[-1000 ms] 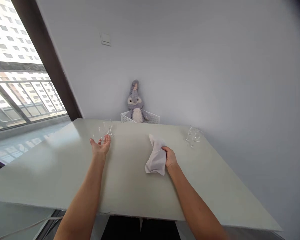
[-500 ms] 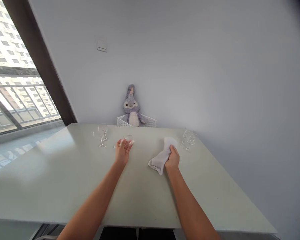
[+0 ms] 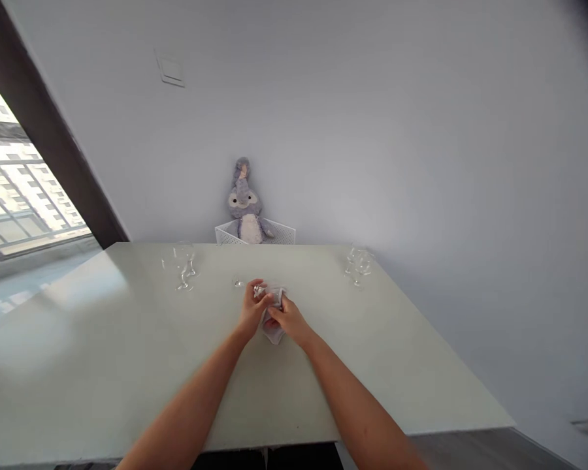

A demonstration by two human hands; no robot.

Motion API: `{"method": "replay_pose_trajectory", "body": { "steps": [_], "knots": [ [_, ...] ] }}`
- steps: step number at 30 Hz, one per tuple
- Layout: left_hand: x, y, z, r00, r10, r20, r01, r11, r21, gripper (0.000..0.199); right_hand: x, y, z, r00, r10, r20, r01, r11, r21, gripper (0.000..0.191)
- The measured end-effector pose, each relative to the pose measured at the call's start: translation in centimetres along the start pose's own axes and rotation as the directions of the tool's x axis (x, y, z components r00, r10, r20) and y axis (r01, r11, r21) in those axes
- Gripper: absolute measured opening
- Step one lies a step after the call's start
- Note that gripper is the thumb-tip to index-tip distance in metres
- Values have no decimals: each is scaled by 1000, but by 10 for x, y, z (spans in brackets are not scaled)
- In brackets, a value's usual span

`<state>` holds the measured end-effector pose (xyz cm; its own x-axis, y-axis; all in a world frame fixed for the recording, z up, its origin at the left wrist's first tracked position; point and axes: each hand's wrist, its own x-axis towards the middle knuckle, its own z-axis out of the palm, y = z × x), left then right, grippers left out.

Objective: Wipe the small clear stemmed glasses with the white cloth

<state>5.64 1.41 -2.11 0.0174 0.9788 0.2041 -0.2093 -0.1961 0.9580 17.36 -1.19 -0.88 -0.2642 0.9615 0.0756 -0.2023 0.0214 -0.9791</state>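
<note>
Near the middle of the pale table (image 3: 186, 365), my left hand (image 3: 255, 308) is closed round a clear stemmed glass (image 3: 276, 290), whose foot (image 3: 238, 283) points to the left. My right hand (image 3: 290, 321) is closed on a pale cloth (image 3: 273, 333) and presses it against the glass bowl. Both hands are close together, and the cloth hides part of the glass. Clear glasses (image 3: 184, 266) stand at the back left of the table. More clear glasses (image 3: 358, 264) are at the back right.
Behind the table's far edge, a grey plush toy (image 3: 249, 225) sits in a white perforated basket (image 3: 287, 235). A wall with a switch (image 3: 171, 70) rises behind. At the left is a dark-framed window with a railing outside.
My right hand has moved left with the cloth and met the glass in my left hand. The cloth now lies against the glass. The whole view has shifted slightly to the right.
</note>
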Motion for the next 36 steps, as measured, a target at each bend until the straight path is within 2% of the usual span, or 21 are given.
{"method": "replay_pose_trajectory", "body": {
  "steps": [3, 6, 8, 10, 11, 13, 16, 18, 19, 21, 23, 25, 27, 29, 31, 32, 33, 34, 36],
  "knots": [
    [-2, 2, -1, 990, -72, 119, 69, 997, 27, 48, 1, 0, -9, 999, 35, 11, -35, 999, 22, 24],
    [-3, 5, -2, 967, -137, 217, 149, 988, -39, 50, 1, -5, -17, 996, 86, -5, -83, 978, 192, 24],
    [-3, 8, -3, 964, -129, 232, 152, 985, -86, 57, 0, -9, -20, 994, 107, 1, -100, 926, 363, 26],
    [-1, 10, -5, 971, -104, 215, 128, 987, -98, 59, -3, -9, -16, 993, 101, 59, -117, 898, 424, 29],
    [-1, 11, -6, 973, -104, 206, 123, 989, -87, 56, -5, -8, -13, 992, 93, 88, -120, 915, 385, 30],
    [2, 11, -8, 974, -129, 184, 134, 991, -17, 49, -9, -1, -3, 994, 63, 94, -79, 980, 184, 31],
    [4, 9, -11, 981, -158, 114, 137, 975, 175, 48, -11, 12, 9, 998, -45, -35, 40, 988, -151, 17],
    [4, 10, -11, 987, -131, 95, 104, 962, 251, 51, -9, 15, 10, 993, -56, -106, 37, 983, -180, 11],
    [3, 12, -11, 988, -108, 108, 78, 965, 248, 50, -7, 14, 8, 991, -22, -129, 7, 994, -111, 13],
    [1, 16, -8, 984, -55, 170, 24, 983, 183, 47, -3, 8, 1, 986, 93, -135, -73, 986, 148, 20],
    [-1, 21, -6, 974, 6, 228, -26, 996, 85, 53, -1, 1, -5, 980, 173, -93, -122, 907, 403, 26],
    [-2, 23, -5, 970, 54, 238, -57, 998, 6, 60, -2, -2, -6, 985, 170, -34, -132, 863, 487, 29],
    [0, 22, -6, 981, 36, 191, -36, 999, -3, 63, -5, 0, 0, 993, 112, -21, -97, 930, 355, 33],
    [2, 19, -10, 994, -33, 105, 22, 994, 106, 58, -9, 6, 9, 997, 26, -78, -22, 999, 47, 34],
    [4, 15, -13, 996, -86, 25, 76, 960, 268, 49, -11, 10, 15, 985, -70, -157, 31, 971, -239, 30],
    [4, 13, -14, 995, -95, 12, 86, 942, 324, 48, -11, 11, 16, 979, -91, -184, 32, 953, -301, 29],
    [4, 12, -14, 996, -91, 23, 78, 936, 344, 47, -10, 10, 15, 976, -83, -203, 21, 958, -288, 28],
    [4, 11, -13, 996, -71, 50, 51, 945, 324, 47, -8, 8, 12, 975, -47, -217, 4, 980, -198, 28],
    [2, 10, -10, 997, 21, 75, -34, 983, 180, 49, -3, 0, 2, 965, 77, -250, -40, 988, 148, 28]
  ]
}}
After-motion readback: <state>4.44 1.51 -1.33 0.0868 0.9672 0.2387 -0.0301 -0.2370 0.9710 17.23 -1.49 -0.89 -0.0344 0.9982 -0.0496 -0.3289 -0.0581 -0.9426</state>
